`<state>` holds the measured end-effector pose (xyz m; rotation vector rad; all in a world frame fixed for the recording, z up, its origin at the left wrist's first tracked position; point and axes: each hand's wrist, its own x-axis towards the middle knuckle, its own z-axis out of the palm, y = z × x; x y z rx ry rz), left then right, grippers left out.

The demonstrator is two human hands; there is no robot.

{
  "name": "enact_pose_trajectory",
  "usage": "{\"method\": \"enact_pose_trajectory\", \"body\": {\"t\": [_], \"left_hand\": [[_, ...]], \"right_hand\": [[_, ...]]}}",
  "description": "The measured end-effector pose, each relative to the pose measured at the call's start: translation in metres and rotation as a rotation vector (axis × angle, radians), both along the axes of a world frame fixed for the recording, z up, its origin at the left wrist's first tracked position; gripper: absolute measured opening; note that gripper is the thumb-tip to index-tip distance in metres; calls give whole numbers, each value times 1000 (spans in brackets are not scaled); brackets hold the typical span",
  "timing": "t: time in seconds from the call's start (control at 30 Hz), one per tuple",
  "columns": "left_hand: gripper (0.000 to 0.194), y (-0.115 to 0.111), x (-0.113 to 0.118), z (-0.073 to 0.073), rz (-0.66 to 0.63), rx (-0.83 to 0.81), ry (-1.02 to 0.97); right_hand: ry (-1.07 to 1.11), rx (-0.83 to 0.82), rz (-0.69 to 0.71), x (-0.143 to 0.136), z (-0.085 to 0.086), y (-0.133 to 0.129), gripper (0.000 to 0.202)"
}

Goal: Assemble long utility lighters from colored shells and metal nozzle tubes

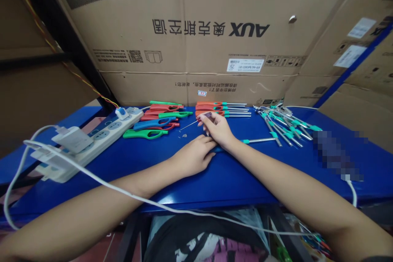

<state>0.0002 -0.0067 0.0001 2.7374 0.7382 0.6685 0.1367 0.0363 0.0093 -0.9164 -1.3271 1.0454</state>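
Observation:
My right hand (217, 129) is closed around the dark handle of a small screwdriver (188, 126), its thin shaft pointing down to the left. Just below it, my left hand (196, 156) lies with curled fingers on a blue-handled gas lighter (217, 148), mostly hidden under both hands. The lighter's metal tube (262, 140) sticks out to the right past my right wrist. A few tiny screws (184, 135) lie on the blue table (153, 176), near the screwdriver tip.
Green, red and blue lighter handles (145, 134) lie at left. Orange lighters with tubes (211, 108) line the back. Several loose metal tubes with teal collars (285, 125) are piled right. A white power strip (104, 137) trails a white cable (147, 200) across my forearm. Cardboard (196, 49) walls the back.

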Motion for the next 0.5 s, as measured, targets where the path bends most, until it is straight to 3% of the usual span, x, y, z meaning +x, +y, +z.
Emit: {"method": "enact_pose_trajectory", "body": {"t": [0.13,0.27,0.4,0.5], "left_hand": [[29,6,0,-2,41,-50,-79],[32,15,1,-6,135,-231,-284],[41,22,2,-5,260,-500,-563],[43,22,2,2,257,-574,-672]], "right_hand": [[125,47,-85,10,14,1,43],[210,107,-179,31,30,5,38],[226,118,-162,48,35,11,33],[237,85,-127,53,32,15,30]]}}
